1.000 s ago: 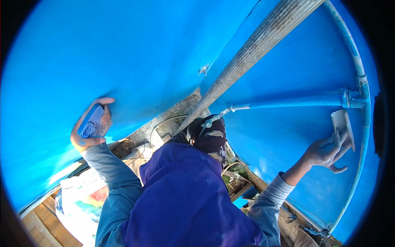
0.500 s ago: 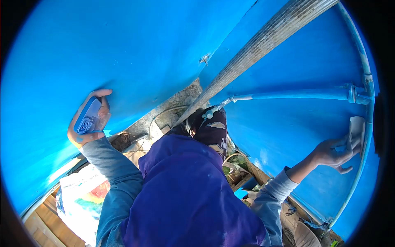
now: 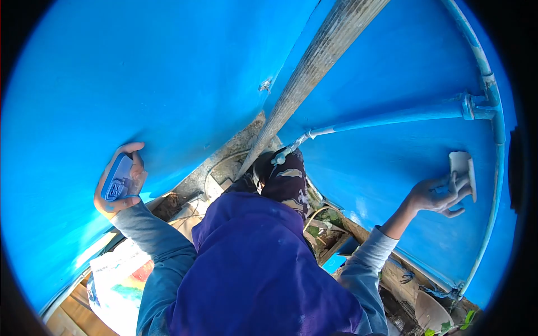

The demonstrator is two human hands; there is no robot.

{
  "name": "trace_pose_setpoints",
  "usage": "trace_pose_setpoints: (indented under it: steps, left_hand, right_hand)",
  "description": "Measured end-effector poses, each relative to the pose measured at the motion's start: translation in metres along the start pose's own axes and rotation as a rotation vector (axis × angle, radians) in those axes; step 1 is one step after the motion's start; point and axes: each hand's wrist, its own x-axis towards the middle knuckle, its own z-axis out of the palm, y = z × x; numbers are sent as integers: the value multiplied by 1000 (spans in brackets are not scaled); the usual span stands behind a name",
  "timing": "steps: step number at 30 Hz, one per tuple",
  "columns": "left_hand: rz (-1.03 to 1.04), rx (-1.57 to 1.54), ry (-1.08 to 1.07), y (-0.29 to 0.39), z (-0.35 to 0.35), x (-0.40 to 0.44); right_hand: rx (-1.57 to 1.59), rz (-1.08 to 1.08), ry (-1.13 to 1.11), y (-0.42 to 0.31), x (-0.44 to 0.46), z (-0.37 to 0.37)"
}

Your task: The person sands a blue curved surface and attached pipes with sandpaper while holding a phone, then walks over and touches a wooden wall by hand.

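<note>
My left hand (image 3: 105,203), near the blue wall on the left, is wrapped round a small blue-and-clear plastic case (image 3: 119,182) with raised markings on its face. Across the view, my right hand (image 3: 436,196) grips a pale, slightly curled sheet (image 3: 462,163) between thumb and fingers, against or very close to the right blue wall (image 3: 392,162). What the sheet is made of cannot be made out. A vertical blue pipe (image 3: 497,126) runs just to the right of that hand.
A ridged pole (image 3: 314,61) slants down between the walls. A blue side pipe (image 3: 392,116) ends in a tap (image 3: 279,158) by my legs. A metal fitting (image 3: 265,85) sits on the left wall. Below lie a printed white bag (image 3: 115,274), boards and debris.
My right hand and the pale sheet have moved left, away from the vertical pipe. The left hand keeps hold of the plastic case. The view has shifted slightly.
</note>
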Motion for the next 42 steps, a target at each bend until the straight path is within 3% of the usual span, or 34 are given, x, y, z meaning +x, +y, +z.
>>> trace_pose_setpoints:
  steps: [1,4,7,9,12,14,16,17,19,22,23,26,30,32,36,37,39,42]
  left_hand:
    - [23,-10,5,-1,-1,1]
    - [5,-23,-13,0,-6,1]
    - [17,16,-10,0,-6,1]
    - [21,5,-10,1,-3,2]
    - [14,-39,14,1,4,1]
    - [16,-59,40,1,4,2]
    - [11,-55,59,1,2,1]
    - [20,-56,70,2,2,-1]
    - [-33,-22,31,6,2,1]
    - [-13,0,54,5,3,2]
    - [12,3,126,5,14,3]
    - [3,3,140,6,15,2]
    - [-26,-39,151,8,11,-1]
    - [-59,-99,103,9,9,0]
    - [-55,-114,149,11,18,2]
    - [-50,-106,145,12,19,3]
    - [-51,-111,130,10,22,4]
    - [-11,-141,146,9,20,6]
  right_hand:
    - [-98,-80,-162,6,-45,-2]
    - [6,-194,-578,-50,-90,-38]
    - [22,-254,-577,-34,-62,-38]
    - [-165,-164,-351,-17,-9,-34]
    - [27,-11,-106,19,6,-14]
    - [14,-15,-159,-16,-42,-9]
    - [33,-121,-462,-46,-98,-26]
    - [45,-124,-455,-47,-99,-36]
    - [41,-233,-647,-51,-101,-43]
    - [-135,-118,-378,-17,-32,-32]
    - [-16,-34,-267,-8,-12,-28]
    - [52,-15,-221,-18,-54,-11]
    - [164,-239,-730,-49,-182,-40]
    - [190,-298,-775,-50,-179,-43]
    - [-9,-153,-452,-35,-90,-27]
    - [-24,-146,-467,-37,-93,-22]
    - [131,-32,-348,-38,-96,-16]
    - [242,-295,-861,-56,-178,-41]
